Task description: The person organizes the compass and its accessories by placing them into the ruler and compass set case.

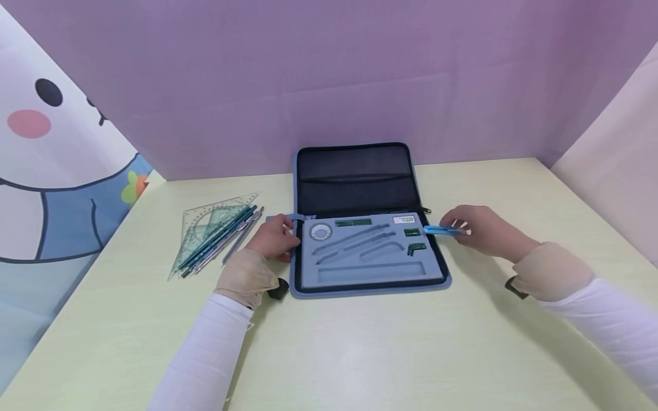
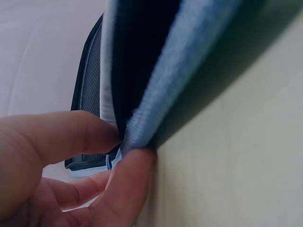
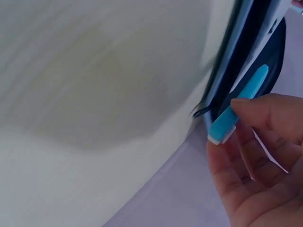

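Observation:
A blue zip case [image 1: 370,293] lies unfolded on the table, its dark lid [image 1: 354,197] laid back. In its grey insert [image 1: 372,279] are shaped recesses, a round white dial [image 1: 321,232], small green pieces [image 1: 353,222] and a white block [image 1: 403,220]. My left hand [image 1: 272,238] pinches the case's left edge [image 2: 175,71] between thumb and finger. Just beyond the case's right side, my right hand [image 1: 478,231] pinches a slim light-blue plastic piece [image 3: 241,104] with a white end. The blue piece is raised above the table; its exact kind cannot be told.
To the left lie clear set squares [image 1: 192,220] with a bundle of dark-green pencils [image 1: 218,240] and a metal compass [image 1: 244,234] on top. A purple cloth wall [image 1: 360,74] rises behind the table. A zipper pull [image 1: 426,210] sticks out at the case's right.

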### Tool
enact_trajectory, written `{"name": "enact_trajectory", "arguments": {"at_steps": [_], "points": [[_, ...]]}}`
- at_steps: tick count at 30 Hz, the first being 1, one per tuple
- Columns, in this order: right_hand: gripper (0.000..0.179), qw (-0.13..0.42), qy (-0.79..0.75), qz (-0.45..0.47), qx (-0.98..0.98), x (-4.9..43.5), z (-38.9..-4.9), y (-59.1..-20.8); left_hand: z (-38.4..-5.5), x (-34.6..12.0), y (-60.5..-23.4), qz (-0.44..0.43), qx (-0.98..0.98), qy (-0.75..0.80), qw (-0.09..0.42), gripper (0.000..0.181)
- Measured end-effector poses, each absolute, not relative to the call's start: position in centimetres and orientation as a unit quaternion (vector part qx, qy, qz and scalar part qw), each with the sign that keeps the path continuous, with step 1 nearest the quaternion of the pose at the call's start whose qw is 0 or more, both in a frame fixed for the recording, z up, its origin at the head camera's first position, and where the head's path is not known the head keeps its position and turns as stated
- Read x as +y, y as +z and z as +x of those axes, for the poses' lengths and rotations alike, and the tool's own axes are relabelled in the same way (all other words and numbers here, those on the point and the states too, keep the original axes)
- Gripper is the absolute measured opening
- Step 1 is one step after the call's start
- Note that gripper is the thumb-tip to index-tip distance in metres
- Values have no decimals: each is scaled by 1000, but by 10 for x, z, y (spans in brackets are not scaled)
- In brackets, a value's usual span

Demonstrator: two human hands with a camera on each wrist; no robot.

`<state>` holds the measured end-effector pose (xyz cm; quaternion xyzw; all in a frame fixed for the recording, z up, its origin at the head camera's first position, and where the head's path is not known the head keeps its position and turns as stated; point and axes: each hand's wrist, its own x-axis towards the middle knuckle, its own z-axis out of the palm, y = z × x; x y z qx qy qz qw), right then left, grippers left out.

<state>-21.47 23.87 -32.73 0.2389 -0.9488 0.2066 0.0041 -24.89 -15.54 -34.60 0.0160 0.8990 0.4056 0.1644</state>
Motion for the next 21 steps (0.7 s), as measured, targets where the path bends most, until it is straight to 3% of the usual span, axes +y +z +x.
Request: {"name": "enact_trajectory", "arguments": {"at_steps": [21], "points": [[30,-9,210,344,-915,181,-215,-331,-249,-155,-347,8,904,394,164,38]]}}
